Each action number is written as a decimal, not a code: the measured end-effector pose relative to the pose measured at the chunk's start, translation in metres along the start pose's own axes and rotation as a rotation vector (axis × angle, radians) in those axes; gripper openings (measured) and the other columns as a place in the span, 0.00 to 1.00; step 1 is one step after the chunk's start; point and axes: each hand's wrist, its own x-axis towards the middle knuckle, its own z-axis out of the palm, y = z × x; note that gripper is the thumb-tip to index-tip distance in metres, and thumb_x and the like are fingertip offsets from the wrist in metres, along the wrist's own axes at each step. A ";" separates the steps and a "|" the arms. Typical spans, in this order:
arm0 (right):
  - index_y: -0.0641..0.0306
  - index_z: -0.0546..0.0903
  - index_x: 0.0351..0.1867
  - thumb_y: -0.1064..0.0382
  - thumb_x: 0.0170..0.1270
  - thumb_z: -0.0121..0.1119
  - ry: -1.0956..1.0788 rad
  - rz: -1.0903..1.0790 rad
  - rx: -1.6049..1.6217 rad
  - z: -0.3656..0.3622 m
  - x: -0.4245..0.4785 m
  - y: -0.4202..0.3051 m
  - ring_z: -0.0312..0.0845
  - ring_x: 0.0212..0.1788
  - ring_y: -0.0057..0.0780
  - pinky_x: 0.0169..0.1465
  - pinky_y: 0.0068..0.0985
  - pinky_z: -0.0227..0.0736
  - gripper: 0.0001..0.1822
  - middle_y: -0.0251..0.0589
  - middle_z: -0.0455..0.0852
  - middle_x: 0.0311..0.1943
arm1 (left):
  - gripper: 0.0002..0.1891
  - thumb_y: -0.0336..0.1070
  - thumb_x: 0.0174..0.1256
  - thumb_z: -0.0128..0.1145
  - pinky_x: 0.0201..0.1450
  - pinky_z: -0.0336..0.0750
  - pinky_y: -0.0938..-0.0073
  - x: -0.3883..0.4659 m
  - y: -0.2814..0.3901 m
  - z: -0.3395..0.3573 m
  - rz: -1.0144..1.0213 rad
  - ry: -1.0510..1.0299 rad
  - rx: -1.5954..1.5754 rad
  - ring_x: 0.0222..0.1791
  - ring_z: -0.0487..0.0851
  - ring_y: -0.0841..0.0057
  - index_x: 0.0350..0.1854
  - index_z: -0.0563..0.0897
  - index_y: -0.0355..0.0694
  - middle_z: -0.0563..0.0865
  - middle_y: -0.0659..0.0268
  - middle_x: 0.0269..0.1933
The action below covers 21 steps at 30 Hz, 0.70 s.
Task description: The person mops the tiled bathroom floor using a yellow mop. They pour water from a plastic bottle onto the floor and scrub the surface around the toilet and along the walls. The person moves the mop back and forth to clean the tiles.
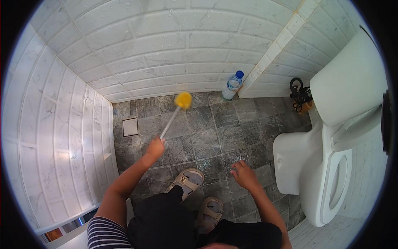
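Note:
My left hand (155, 149) is closed around the pale handle of a brush with a yellow head (183, 100). The brush head, slightly blurred, is near the foot of the white tiled wall; whether it touches the floor or wall I cannot tell. Over the wet grey tiled floor (202, 146), my right hand (244, 176) holds nothing, its fingers loosely bent and apart. A clear plastic bottle with a blue cap (232, 85) stands against the wall, right of the brush head.
A white toilet (311, 168) stands at the right. Beside it is an orange-brown container (304, 107) with black items. A square floor drain cover (130, 127) lies at the left. My sandalled feet are below, near a white-tiled side wall (71, 140).

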 end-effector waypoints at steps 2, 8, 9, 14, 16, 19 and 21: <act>0.61 0.74 0.39 0.61 0.57 0.56 -0.003 -0.004 -0.018 -0.002 0.001 0.002 0.74 0.43 0.43 0.44 0.36 0.70 0.11 0.42 0.73 0.40 | 0.20 0.48 0.66 0.42 0.35 0.74 0.53 -0.021 0.017 0.005 0.124 -0.161 0.071 0.34 0.80 0.50 0.42 0.69 0.31 0.80 0.44 0.32; 0.60 0.73 0.40 0.61 0.57 0.55 0.002 -0.020 0.011 0.002 0.002 0.005 0.73 0.43 0.44 0.44 0.37 0.70 0.11 0.43 0.73 0.41 | 0.20 0.49 0.66 0.42 0.33 0.74 0.54 -0.048 0.005 0.004 0.186 -0.257 0.107 0.31 0.80 0.51 0.44 0.69 0.33 0.80 0.46 0.29; 0.60 0.73 0.40 0.61 0.57 0.55 -0.001 -0.019 0.017 0.003 0.004 0.005 0.73 0.43 0.45 0.44 0.37 0.70 0.11 0.43 0.73 0.41 | 0.20 0.48 0.66 0.42 0.33 0.74 0.54 -0.027 -0.006 0.002 0.144 -0.155 0.112 0.30 0.80 0.51 0.44 0.70 0.34 0.80 0.47 0.29; 0.61 0.73 0.40 0.61 0.57 0.55 -0.014 -0.020 -0.010 0.002 0.000 0.004 0.73 0.43 0.44 0.44 0.37 0.70 0.11 0.43 0.73 0.41 | 0.18 0.47 0.66 0.42 0.32 0.74 0.55 0.001 0.000 0.003 0.020 0.012 0.050 0.30 0.81 0.53 0.43 0.71 0.35 0.81 0.49 0.29; 0.61 0.74 0.40 0.61 0.57 0.55 -0.001 0.014 -0.014 -0.001 -0.005 0.009 0.74 0.43 0.44 0.44 0.36 0.70 0.11 0.42 0.73 0.41 | 0.18 0.47 0.66 0.42 0.32 0.74 0.55 -0.037 0.032 0.008 0.221 -0.254 0.222 0.31 0.81 0.53 0.43 0.71 0.35 0.81 0.50 0.29; 0.60 0.74 0.39 0.60 0.57 0.55 0.012 0.012 0.002 -0.002 -0.003 0.007 0.74 0.43 0.43 0.44 0.36 0.71 0.11 0.42 0.74 0.40 | 0.19 0.48 0.66 0.42 0.33 0.74 0.53 -0.050 0.024 0.006 0.286 -0.429 0.316 0.32 0.81 0.53 0.44 0.71 0.35 0.82 0.50 0.29; 0.60 0.74 0.39 0.60 0.56 0.55 0.032 0.050 -0.026 -0.001 0.001 0.007 0.74 0.42 0.43 0.44 0.36 0.71 0.11 0.42 0.74 0.40 | 0.19 0.48 0.66 0.42 0.34 0.73 0.52 -0.029 0.012 -0.001 0.229 -0.319 0.257 0.32 0.81 0.52 0.43 0.70 0.34 0.82 0.49 0.29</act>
